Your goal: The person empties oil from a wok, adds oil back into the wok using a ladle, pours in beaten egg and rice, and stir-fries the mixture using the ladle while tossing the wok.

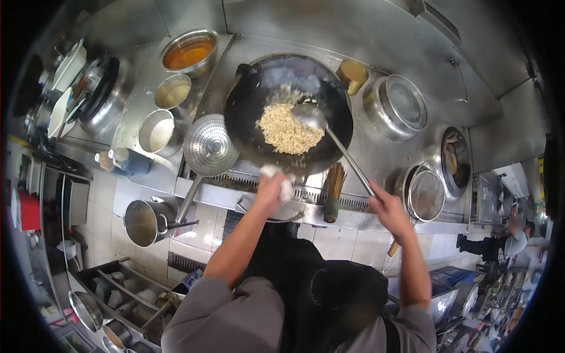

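Observation:
A large black wok (244, 120) sits on the metal stove, holding a pile of pale brown, grain-like food that looks like fried rice (288, 132). My right hand (389, 210) is closed around the long handle of a ladle (310, 116). The ladle's bowl rests on the right part of the food. At the wok's near edge, my left hand (272, 193) is closed on a white cloth (286, 190). Whether the cloth grips the wok's rim or a handle is hidden.
A perforated strainer (210, 146) lies left of the wok; a bamboo brush (335, 191) stands in front. Metal pots (160, 132) and a bowl of orange liquid (189, 54) are left. Lidded pots (395, 109) and a mesh sieve (426, 195) are right. Another person (512, 242) stands far right.

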`<act>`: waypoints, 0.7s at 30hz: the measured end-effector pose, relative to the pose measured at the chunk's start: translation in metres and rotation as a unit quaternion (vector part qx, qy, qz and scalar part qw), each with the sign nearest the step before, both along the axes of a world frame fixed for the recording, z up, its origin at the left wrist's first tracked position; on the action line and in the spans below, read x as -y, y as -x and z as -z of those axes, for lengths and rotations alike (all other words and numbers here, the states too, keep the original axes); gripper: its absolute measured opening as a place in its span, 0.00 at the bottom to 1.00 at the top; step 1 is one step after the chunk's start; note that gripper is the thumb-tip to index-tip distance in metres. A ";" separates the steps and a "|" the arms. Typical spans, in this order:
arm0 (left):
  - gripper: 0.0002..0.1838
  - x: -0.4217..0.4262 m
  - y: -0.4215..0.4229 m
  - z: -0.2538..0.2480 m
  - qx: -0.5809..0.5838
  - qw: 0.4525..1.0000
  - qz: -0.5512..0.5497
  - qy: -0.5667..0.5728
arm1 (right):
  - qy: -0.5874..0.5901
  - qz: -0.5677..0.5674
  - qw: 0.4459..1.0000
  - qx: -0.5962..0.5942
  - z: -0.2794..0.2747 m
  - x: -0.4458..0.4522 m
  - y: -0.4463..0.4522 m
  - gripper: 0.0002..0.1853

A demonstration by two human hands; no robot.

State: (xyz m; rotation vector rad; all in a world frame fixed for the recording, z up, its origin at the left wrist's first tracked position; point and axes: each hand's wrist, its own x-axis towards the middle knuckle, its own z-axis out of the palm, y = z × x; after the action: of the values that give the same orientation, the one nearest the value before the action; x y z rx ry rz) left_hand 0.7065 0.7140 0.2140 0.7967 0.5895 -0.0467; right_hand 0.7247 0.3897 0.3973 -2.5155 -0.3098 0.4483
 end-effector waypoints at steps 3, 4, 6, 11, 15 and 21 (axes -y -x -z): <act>0.16 0.007 0.045 -0.085 -0.046 0.999 0.001 -0.006 | 0.005 -0.080 0.979 -0.187 -0.105 0.036 0.013 0.26; 0.15 0.008 0.050 -0.098 -0.075 0.997 0.006 -0.001 | -0.009 -0.167 0.980 -0.109 -0.084 0.051 0.004 0.27; 0.11 -0.001 0.014 -0.066 -0.054 0.995 0.081 0.026 | 0.041 -0.204 0.974 -0.085 -0.055 0.039 -0.014 0.28; 0.25 0.048 0.100 0.045 -0.052 0.989 0.074 -0.119 | 0.026 -0.143 0.989 -0.026 0.026 0.014 -0.002 0.27; 0.18 0.038 0.111 -0.071 -0.096 0.991 0.078 -0.048 | -0.007 -0.232 0.959 -0.162 -0.061 0.053 -0.006 0.29; 0.11 0.055 0.042 -0.028 -0.062 0.996 -0.007 -0.061 | 0.055 -0.147 0.988 -0.002 0.035 -0.006 -0.045 0.29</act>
State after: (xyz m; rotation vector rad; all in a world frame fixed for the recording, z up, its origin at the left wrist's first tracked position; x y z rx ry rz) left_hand 0.6644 0.6595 0.2419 0.9121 0.7198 -0.0484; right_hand 0.7702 0.3955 0.3625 -2.5825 -0.6772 0.6006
